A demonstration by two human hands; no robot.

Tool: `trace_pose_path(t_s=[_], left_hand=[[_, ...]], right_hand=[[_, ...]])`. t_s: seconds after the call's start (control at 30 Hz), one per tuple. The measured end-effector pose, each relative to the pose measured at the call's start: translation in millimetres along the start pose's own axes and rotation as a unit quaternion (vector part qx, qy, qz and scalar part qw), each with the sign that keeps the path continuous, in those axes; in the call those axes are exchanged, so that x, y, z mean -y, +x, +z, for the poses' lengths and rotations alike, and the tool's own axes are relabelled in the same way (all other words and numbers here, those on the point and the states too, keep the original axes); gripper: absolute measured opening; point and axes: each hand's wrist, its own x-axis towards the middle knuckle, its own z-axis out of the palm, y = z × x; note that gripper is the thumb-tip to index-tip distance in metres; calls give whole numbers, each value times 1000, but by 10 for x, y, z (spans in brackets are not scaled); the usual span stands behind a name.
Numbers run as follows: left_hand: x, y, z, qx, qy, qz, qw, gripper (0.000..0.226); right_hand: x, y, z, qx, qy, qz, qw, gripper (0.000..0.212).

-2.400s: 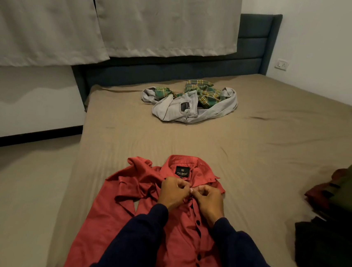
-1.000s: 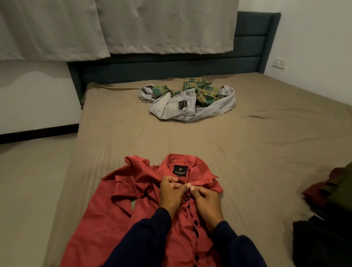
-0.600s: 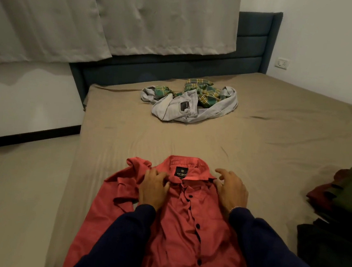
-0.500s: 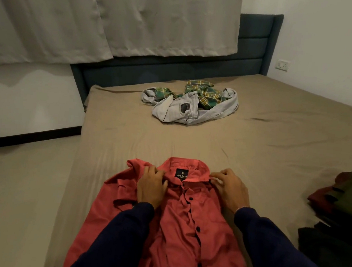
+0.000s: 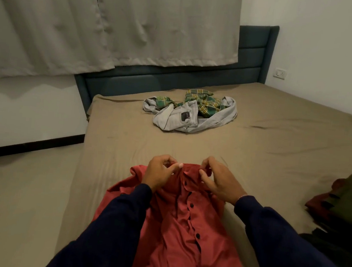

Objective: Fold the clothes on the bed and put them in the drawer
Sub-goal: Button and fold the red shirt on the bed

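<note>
At the upper left of the frame grey curtains (image 5: pixel 108 23) hang over a dark blue headboard (image 5: pixel 251 52), and a pale floor (image 5: pixel 21 193) fills the lower left. The bed (image 5: pixel 277 147) with its tan sheet takes up the middle and right of the frame.

In the lower middle a red shirt (image 5: pixel 182 237) lies on the sheet, front up, buttoned down its dark buttons, its collar end pointing toward the headboard. The left hand (image 5: pixel 160 173) pinches the left side of the collar between thumb and curled fingers. Just to the right, the right hand (image 5: pixel 220 181) pinches the right side of the collar the same way. The 2 hands are near each other but apart. Both arms wear dark navy sleeves (image 5: pixel 110 230).

In the upper middle, well apart from the shirt, grey jeans (image 5: pixel 178 120) lie crumpled with a green checked shirt (image 5: pixel 206 101) on top.

At the right edge sits a stack of dark folded clothes (image 5: pixel 346 205) in olive, maroon and black. A wall socket (image 5: pixel 280 73) is at the upper right.
</note>
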Motion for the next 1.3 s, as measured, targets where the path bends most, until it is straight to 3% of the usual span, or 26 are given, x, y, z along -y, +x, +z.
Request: trace_pose_path(t_s=[0.17,0.43,0.6,0.7,0.9,1.07,1.3], left_hand=[[-247,-22,27,22,42,9,999,22],[-691,-219,54,108,-32,-63,992,45],[-842,-351,19,155,-82,-70,982,45],[-795,-405,-14,186,-154,-81,967,31],[-729,-544,-2,185,-190,-91,960,14],[-755,-546,32,158,-170,-89,969,25],[-823,-511,5,150,-121,-97,976,21]], right_hand=[[210,72,-245,23,3,-56,998,16],[461,-69,-377,58,19,-87,994,14],[499,-171,-447,-17,27,-49,998,6],[491,-230,-470,-47,23,-32,998,8],[501,-330,-500,-46,35,-45,997,11],[575,-332,-443,-31,-61,-84,994,19],[655,-314,-481,-59,-101,-48,992,18]])
